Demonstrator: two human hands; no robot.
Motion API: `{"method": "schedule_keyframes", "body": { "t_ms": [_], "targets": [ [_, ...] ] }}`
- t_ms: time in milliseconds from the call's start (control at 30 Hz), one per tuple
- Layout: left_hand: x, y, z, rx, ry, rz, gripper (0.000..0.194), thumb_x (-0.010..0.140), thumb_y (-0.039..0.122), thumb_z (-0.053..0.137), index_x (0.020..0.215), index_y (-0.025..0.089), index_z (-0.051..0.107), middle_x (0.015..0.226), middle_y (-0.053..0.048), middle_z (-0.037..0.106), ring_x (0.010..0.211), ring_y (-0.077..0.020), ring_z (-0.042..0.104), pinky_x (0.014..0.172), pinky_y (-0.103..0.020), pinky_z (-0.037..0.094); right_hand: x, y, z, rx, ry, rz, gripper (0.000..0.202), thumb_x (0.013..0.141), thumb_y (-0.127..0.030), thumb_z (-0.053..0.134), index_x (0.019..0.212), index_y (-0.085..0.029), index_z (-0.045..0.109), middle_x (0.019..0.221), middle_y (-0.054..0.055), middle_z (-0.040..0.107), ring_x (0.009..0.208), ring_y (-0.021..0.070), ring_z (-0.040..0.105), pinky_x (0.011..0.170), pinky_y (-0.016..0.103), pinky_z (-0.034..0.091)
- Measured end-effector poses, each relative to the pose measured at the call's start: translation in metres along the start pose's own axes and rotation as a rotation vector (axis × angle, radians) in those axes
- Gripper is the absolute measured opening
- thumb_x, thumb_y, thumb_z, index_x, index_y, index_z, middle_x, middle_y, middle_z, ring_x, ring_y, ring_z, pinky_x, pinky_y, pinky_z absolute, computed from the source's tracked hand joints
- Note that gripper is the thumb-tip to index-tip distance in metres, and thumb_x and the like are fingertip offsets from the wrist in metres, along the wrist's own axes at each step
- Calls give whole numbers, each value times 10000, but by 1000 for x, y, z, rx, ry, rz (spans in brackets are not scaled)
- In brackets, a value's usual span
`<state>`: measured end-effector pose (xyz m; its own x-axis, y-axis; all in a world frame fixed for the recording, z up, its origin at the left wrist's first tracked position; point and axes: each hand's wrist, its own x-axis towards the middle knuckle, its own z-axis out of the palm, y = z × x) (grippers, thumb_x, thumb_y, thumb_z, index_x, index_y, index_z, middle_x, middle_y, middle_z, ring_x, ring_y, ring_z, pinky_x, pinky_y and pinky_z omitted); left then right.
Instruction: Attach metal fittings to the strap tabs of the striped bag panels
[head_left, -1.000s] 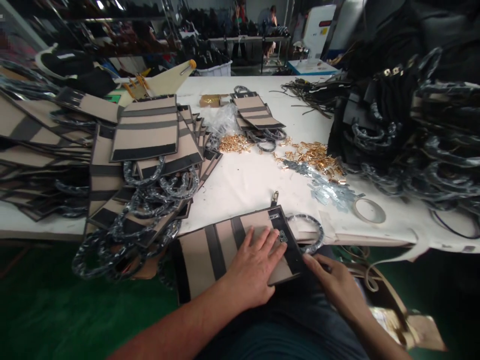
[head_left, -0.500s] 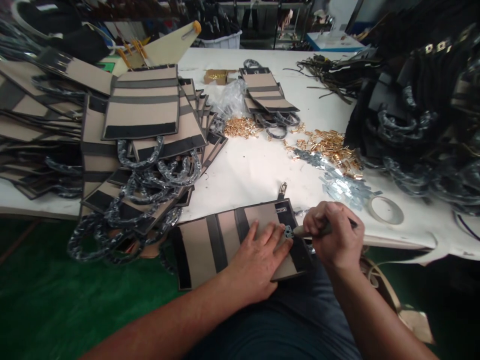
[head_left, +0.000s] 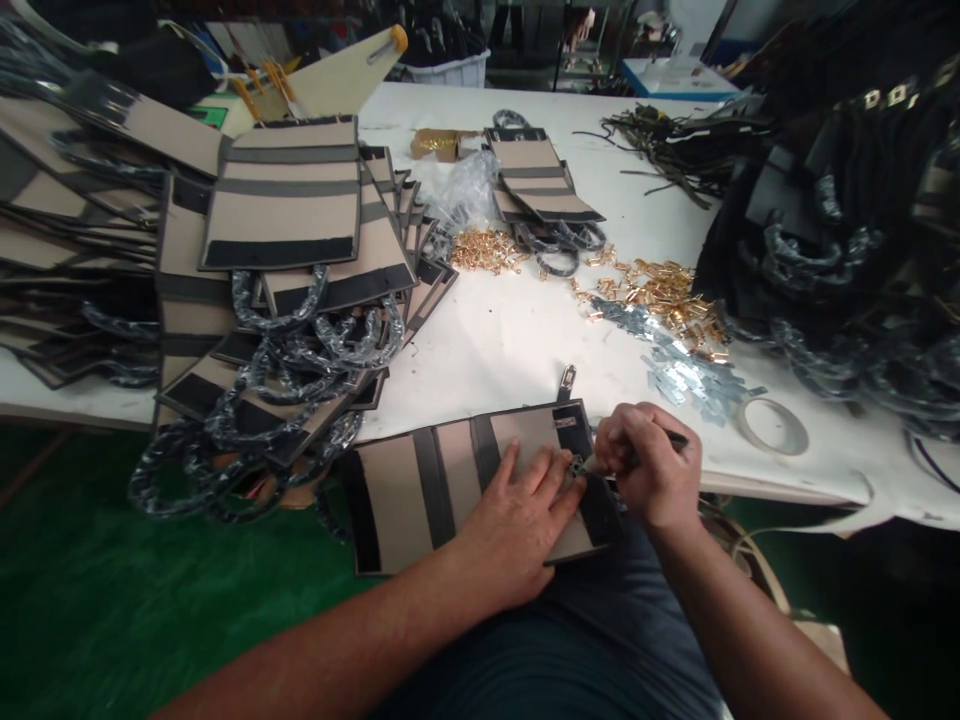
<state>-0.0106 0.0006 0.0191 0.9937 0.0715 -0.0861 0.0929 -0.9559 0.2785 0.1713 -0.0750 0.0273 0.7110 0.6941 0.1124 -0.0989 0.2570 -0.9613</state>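
White worktable (head_left: pixel 510 350) stands on a green floor (head_left: pixel 82 590).

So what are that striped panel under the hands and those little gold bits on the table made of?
The tan panel with dark stripes looks like matte canvas or faux leather: flat, stiff, no shine. I can't tell which. The small gold pieces look like polished metal, since they glint brightly against the white table.

Gold fittings (head_left: pixel 660 290), silver plates (head_left: pixel 690 378) and a tape roll (head_left: pixel 772 426) lie on the white table (head_left: pixel 510 350).
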Motion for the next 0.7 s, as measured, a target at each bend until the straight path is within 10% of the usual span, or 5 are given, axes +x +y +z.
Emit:
{"method": "schedule_keyframes", "body": {
  "t_ms": [367, 700],
  "targets": [
    [4, 3, -7, 65, -48, 4, 1019, 832, 527, 776, 1647, 129, 313, 1765, -216, 214, 1627, -408, 168, 1307, -685, 73, 25, 3, -8, 440, 282, 118, 340, 769, -354, 784, 607, -201, 528, 531, -85, 370, 411, 72, 298, 400, 222, 332],
    [1, 0, 3, -48, 45, -31, 1008, 788, 427, 802, 1639, 179, 322, 1748, -226, 245, 1637, -384, 174, 1337, -635, 48, -1, -2, 16, -56, -117, -98, 369, 995, -327, 676, 659, -210, 576, 582, -34, 495, 488, 131, 444, 485, 281, 354]
  ]
}}
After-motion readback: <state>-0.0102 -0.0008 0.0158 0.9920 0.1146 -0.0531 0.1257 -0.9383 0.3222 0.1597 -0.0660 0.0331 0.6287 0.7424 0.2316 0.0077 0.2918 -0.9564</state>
